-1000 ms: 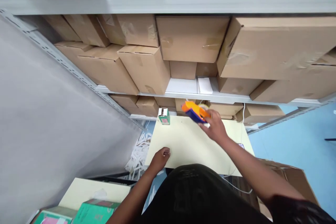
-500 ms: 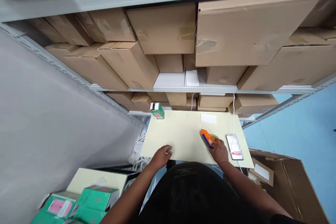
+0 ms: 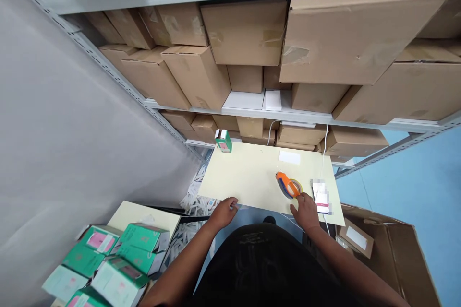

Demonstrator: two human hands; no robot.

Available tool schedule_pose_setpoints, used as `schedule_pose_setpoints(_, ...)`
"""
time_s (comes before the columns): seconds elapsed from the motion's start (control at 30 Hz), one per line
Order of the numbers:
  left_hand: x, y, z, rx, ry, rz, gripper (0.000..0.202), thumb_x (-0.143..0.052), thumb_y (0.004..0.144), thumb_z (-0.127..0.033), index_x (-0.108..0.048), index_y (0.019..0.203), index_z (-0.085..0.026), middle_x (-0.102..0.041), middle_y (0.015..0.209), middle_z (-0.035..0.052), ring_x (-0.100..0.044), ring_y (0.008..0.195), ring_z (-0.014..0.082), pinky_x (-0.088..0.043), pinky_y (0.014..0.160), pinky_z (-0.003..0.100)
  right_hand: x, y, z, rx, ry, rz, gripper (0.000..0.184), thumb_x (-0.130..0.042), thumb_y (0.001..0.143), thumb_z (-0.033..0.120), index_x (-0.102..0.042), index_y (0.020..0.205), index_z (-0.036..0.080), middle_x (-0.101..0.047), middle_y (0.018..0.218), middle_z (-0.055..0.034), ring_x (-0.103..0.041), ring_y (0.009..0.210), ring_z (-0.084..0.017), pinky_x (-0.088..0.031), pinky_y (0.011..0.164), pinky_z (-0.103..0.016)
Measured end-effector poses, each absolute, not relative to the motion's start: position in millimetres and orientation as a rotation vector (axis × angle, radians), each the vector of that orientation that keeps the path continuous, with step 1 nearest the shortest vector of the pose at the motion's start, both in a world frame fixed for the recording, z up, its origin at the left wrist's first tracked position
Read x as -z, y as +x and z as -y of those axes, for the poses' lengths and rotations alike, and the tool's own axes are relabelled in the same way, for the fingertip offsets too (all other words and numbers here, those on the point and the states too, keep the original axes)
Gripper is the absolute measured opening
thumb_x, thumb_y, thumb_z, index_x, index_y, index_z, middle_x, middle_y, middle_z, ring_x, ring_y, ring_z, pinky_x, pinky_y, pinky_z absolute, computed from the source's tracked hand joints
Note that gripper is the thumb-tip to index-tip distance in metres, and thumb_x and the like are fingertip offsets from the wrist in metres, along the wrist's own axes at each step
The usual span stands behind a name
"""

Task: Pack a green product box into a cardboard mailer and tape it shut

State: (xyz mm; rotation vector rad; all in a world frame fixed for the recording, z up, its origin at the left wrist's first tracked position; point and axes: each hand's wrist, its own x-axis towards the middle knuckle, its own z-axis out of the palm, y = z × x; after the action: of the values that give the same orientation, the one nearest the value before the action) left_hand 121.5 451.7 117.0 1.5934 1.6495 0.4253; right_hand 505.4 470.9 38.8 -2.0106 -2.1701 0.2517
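An orange and blue tape dispenser [image 3: 287,185] lies on the pale yellow table [image 3: 252,177], near its front right. My right hand [image 3: 306,209] rests at the table's front edge just behind the dispenser. Its fingers are loosely apart, with the fingertips right beside the tape roll. My left hand [image 3: 223,210] sits at the front left edge of the table, curled into a loose fist with nothing visible in it. A phone [image 3: 321,197] lies immediately right of my right hand.
A small green box [image 3: 224,141] stands at the table's far left corner, and a white label [image 3: 289,157] lies further right. Several green boxes [image 3: 118,259] are piled at lower left. An open cardboard carton [image 3: 392,259] stands at right. Shelves of cardboard boxes [image 3: 245,33] rise behind.
My right hand brought the tape dispenser from the far side of the table to the front right, set it down, and drew back slightly. The left hand stayed at the front edge.
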Motion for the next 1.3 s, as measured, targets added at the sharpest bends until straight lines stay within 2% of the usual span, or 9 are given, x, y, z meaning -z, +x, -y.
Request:
schedule_pose_setpoints(0.23, -112, 100, -412, -0.429, 1.574, -1.587, 0.024, -0.063, 0.084, -0.027, -0.07, 0.106, -0.023, -0.074, 0.109, 0.0077, -0.069, 0.1, 0.0232, -0.052, 0.091, 0.035, -28, 484, -413, -0.305, -2.0, 2.026, 0.025, -0.057, 0.089, 0.034, -0.066, 0.107, 0.019, -0.062, 0.115, -0.0147, -0.06, 0.11, -0.033, -0.048, 0.095, -0.044)
schedule_pose_setpoints(0.37, -112, 80, -379, -0.462, 1.536, -1.579, 0.023, -0.061, 0.085, -0.032, -0.07, 0.104, -0.023, -0.075, 0.105, 0.0077, -0.069, 0.098, 0.0237, -0.052, 0.089, 0.034, -37, 453, -395, -0.364, -1.972, 1.978, 0.024, -0.054, 0.091, 0.036, -0.066, 0.104, 0.019, -0.063, 0.109, -0.0132, -0.06, 0.106, -0.031, -0.048, 0.095, -0.044)
schedule_pose_setpoints(0.43, -113, 72, -365, -0.473, 1.53, -1.578, 0.024, -0.055, 0.091, -0.039, -0.071, 0.097, -0.022, -0.075, 0.098, 0.0068, -0.068, 0.094, 0.0234, -0.051, 0.086, 0.033, -41, 442, -390, -0.402, -1.924, 1.993, 0.024, -0.053, 0.092, 0.037, -0.065, 0.104, 0.019, -0.062, 0.109, -0.0128, -0.061, 0.106, -0.031, -0.048, 0.096, -0.044)
schedule_pose_setpoints(0.53, -116, 65, -353, -0.471, 1.524, -1.589, 0.038, -0.042, 0.097, -0.044, -0.07, 0.083, -0.022, -0.073, 0.084, 0.0041, -0.066, 0.084, 0.022, -0.049, 0.08, 0.031, -43, 436, -387, -0.455, -1.871, 1.983, 0.022, -0.052, 0.091, 0.036, -0.064, 0.099, 0.02, -0.062, 0.104, -0.0116, -0.062, 0.104, -0.031, -0.049, 0.096, -0.044)
schedule_pose_setpoints(0.63, -118, 62, -352, -0.479, 1.532, -1.629, 0.041, -0.043, 0.096, -0.045, -0.068, 0.073, -0.022, -0.07, 0.075, 0.0015, -0.065, 0.078, 0.0212, -0.046, 0.075, 0.029, -44, 439, -395, -0.525, -1.792, 1.998, 0.02, -0.051, 0.091, 0.036, -0.064, 0.096, 0.021, -0.063, 0.1, -0.0109, -0.064, 0.099, -0.031, -0.05, 0.094, -0.044)
schedule_pose_setpoints(0.73, -118, 63, -356, -0.515, 1.524, -1.646, 0.04, -0.047, 0.094, -0.044, -0.07, 0.07, -0.023, -0.07, 0.074, 0.0004, -0.066, 0.079, 0.0213, -0.045, 0.074, 0.028, -51, 444, -417, -0.589, -1.702, 2.019, 0.021, -0.051, 0.09, 0.038, -0.064, 0.095, 0.022, -0.064, 0.098, -0.0107, -0.065, 0.099, -0.031, -0.05, 0.094, -0.045)
schedule_pose_setpoints(0.93, -114, 72, -371, -0.591, 1.368, -1.689, 0.029, -0.052, 0.09, -0.037, -0.078, 0.086, -0.024, -0.079, 0.092, 0.0016, -0.072, 0.091, 0.0232, -0.049, 0.082, 0.029, -77, 436, -480, -0.69, -1.613, 2.017, 0.024, -0.051, 0.091, 0.042, -0.065, 0.095, 0.023, -0.069, 0.101, -0.0102, -0.065, 0.1, -0.03, -0.051, 0.093, -0.045)
schedule_pose_setpoints(1.1, -121, 82, -381, -0.624, 1.345, -1.77, 0.031, -0.049, 0.093, -0.034, -0.077, 0.091, -0.022, -0.08, 0.1, 0.0036, -0.072, 0.098, 0.0222, -0.049, 0.088, 0.029, -92, 415, -520, -0.796, -1.473, 2.125, 0.025, -0.051, 0.092, 0.044, -0.064, 0.09, 0.023, -0.07, 0.097, -0.009, -0.065, 0.093, -0.028, -0.051, 0.086, -0.042)
schedule_pose_setpoints(1.3, -127, 86, -369, -0.673, 1.239, -1.881, 0.029, -0.053, 0.091, -0.032, -0.076, 0.104, -0.02, -0.079, 0.107, 0.0065, -0.072, 0.101, 0.0233, -0.05, 0.09, 0.03, -106, 393, -560, -0.869, -1.367, 2.244, 0.026, -0.051, 0.093, 0.045, -0.065, 0.093, 0.024, -0.07, 0.102, -0.0075, -0.065, 0.091, -0.026, -0.05, 0.085, -0.04)
